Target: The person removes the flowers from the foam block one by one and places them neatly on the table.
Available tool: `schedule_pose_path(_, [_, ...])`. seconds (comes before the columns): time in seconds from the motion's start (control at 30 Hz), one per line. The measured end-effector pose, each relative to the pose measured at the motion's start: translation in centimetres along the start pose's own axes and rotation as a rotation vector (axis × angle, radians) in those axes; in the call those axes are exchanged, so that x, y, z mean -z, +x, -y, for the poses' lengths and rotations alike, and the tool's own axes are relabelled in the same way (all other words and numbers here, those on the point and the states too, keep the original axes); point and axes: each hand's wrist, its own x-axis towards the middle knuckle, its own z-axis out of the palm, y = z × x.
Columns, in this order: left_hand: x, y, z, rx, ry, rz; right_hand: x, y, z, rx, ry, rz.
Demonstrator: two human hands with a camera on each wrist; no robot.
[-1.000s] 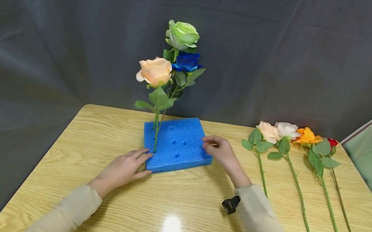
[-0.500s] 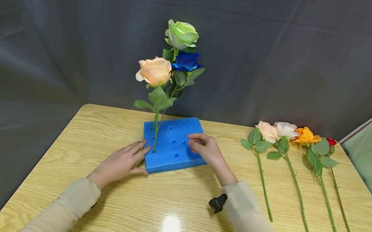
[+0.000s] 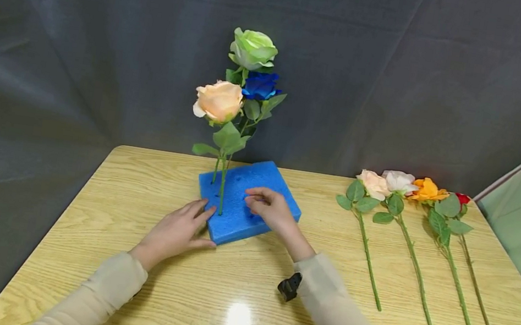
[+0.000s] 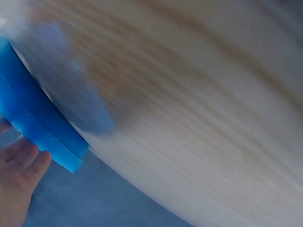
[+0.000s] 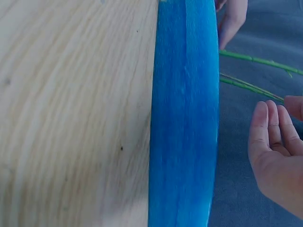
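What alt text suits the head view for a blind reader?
A left hand touches, and a right hand hovers above, a blue foam block holding three upright roses: green, blue and peach. Four more roses lie at right.

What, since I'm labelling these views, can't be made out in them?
Head: blue foam, partly covered by the right hand.
Head: most of the red rose, behind leaves.
Left wrist: part of the left hand, cut off by the left edge; table grain, blurred.
Right wrist: tops of the green stems, past the right edge.
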Motion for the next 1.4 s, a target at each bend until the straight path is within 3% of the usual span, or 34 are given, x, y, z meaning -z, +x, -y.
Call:
schedule_pose_path(0.27, [-0.2, 0.3, -0.4, 0.018, 0.001, -0.004, -0.8, 0.1, 0.2, -0.012, -0.008, 0.000])
schedule_pose_path(0.67, [-0.3, 0.3, 0.6, 0.075, 0.011, 0.074, -2.3, 0.2, 0.2, 0.035, 0.020, 0.045])
schedule_pose_path(1.0, [-0.1, 0.4, 0.9, 0.128, -0.049, 0.138, -3.3, 0.1, 0.5, 0.062, 0.038, 0.085])
schedule_pose_path(1.4, [-0.2, 0.7, 1.6, 0.140, -0.062, 0.144, -3.7, 0.2, 0.7, 0.070, 0.041, 0.111])
